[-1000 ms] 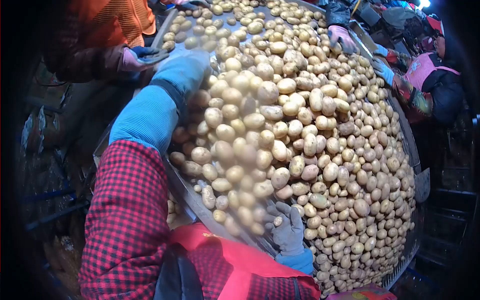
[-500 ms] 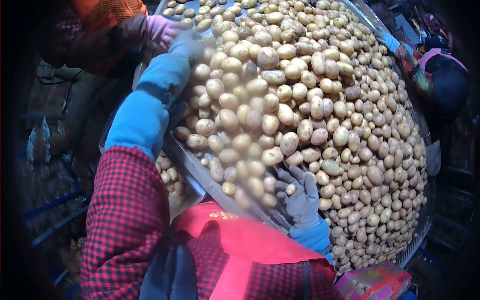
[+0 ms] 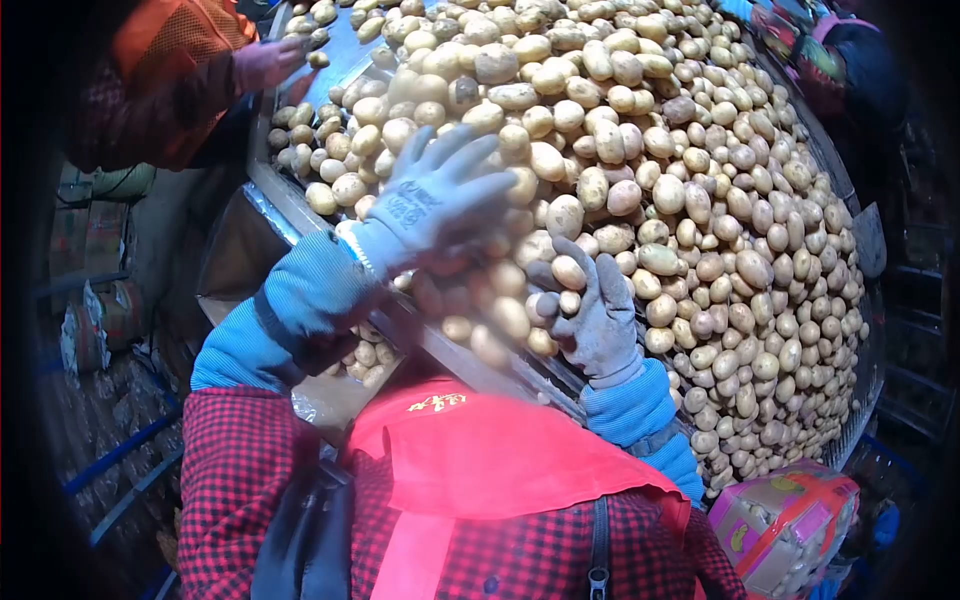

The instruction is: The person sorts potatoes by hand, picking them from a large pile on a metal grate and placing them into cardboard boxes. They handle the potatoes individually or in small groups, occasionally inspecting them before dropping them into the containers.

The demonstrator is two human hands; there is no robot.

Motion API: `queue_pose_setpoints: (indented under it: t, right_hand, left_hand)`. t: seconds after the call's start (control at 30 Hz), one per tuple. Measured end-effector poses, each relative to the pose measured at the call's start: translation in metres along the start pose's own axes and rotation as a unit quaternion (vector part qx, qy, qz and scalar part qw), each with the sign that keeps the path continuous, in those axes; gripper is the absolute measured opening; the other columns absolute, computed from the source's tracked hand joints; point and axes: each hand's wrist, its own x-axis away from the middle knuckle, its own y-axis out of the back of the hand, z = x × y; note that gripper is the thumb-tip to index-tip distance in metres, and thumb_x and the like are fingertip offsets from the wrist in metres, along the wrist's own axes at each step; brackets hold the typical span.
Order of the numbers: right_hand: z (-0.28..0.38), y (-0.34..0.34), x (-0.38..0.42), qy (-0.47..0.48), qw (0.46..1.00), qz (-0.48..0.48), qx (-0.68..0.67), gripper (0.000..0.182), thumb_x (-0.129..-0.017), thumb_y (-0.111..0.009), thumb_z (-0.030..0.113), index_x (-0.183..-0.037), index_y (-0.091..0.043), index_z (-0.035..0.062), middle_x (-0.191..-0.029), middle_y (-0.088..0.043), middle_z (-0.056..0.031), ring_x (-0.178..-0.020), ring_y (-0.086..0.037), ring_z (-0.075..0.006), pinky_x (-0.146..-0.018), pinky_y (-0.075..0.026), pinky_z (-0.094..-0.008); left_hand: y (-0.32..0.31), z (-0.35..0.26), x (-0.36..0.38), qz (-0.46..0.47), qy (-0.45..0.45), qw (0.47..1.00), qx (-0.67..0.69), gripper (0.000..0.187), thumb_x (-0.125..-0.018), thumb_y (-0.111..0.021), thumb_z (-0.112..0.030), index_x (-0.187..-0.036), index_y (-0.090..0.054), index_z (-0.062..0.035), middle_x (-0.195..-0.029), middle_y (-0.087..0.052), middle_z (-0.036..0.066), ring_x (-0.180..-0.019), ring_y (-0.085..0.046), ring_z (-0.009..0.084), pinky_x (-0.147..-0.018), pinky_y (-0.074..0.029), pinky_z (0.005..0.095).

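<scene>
A large heap of potatoes [image 3: 715, 250] covers the metal sorting table [image 3: 465, 375]. My left hand [image 3: 425, 200], in a light grey work glove, reaches over the near left of the heap with its fingers spread. Nothing shows in its grasp, and the potatoes under it are partly hidden. Close to the table's near edge, my right hand [image 3: 598, 325], in a darker grey glove, is turned palm up. Its fingers curl around small potatoes [image 3: 568, 272] lying against the palm. A smear on the lens blurs the potatoes between my hands.
Another person's gloved hand [image 3: 270, 65] is at the upper left edge of the table. A second person [image 3: 850, 70] stands at the far right. Below the near edge, a box [image 3: 365, 362] holds potatoes. A pink carton [image 3: 785, 525] sits at the lower right.
My left hand has come back from the far left edge toward the middle, its fingers now spread. My right hand has lifted slightly and holds more potatoes. The co-worker's hand has drawn left.
</scene>
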Motion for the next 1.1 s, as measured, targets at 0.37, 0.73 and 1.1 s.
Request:
queue_pose_setpoints:
  t: [0.37,0.73,1.1]
  right_hand:
    - [-0.003,0.006,0.045,0.073,0.992,-0.076,0.063,0.055,-0.105,-0.048,0.051,-0.143,-0.054,0.0112,-0.117,-0.070,-0.0156,-0.095,-0.069,-0.0246,-0.071,-0.057,-0.0351]
    - [-0.006,0.014,0.064,0.105,0.984,-0.116,0.079,0.064,-0.100,-0.048,0.063,-0.145,-0.049,0.0181,-0.128,-0.064,-0.0122,-0.103,-0.069,-0.0267,-0.084,-0.059,-0.0458]
    - [-0.004,0.011,0.065,0.131,0.982,-0.111,0.081,0.063,-0.103,-0.043,0.061,-0.148,-0.047,0.0178,-0.128,-0.065,-0.0090,-0.099,-0.069,-0.0234,-0.072,-0.059,-0.0355]
  left_hand:
    - [-0.028,0.076,0.000,-0.055,0.044,0.990,-0.118,0.074,-0.085,-0.071,-0.052,-0.151,-0.046,-0.0298,-0.153,-0.046,0.011,-0.144,-0.040,0.0346,-0.118,-0.028,0.0557]
    - [0.007,-0.005,0.040,0.181,0.111,0.962,-0.174,0.030,-0.086,-0.071,-0.041,-0.097,-0.068,-0.0125,-0.094,-0.068,0.010,-0.092,-0.067,0.0309,-0.075,-0.052,0.0487]
    - [-0.008,-0.019,0.000,0.360,0.224,0.887,-0.182,0.037,-0.081,-0.073,-0.034,-0.105,-0.075,-0.0061,-0.113,-0.068,0.019,-0.101,-0.071,0.0341,-0.083,-0.056,0.0477]
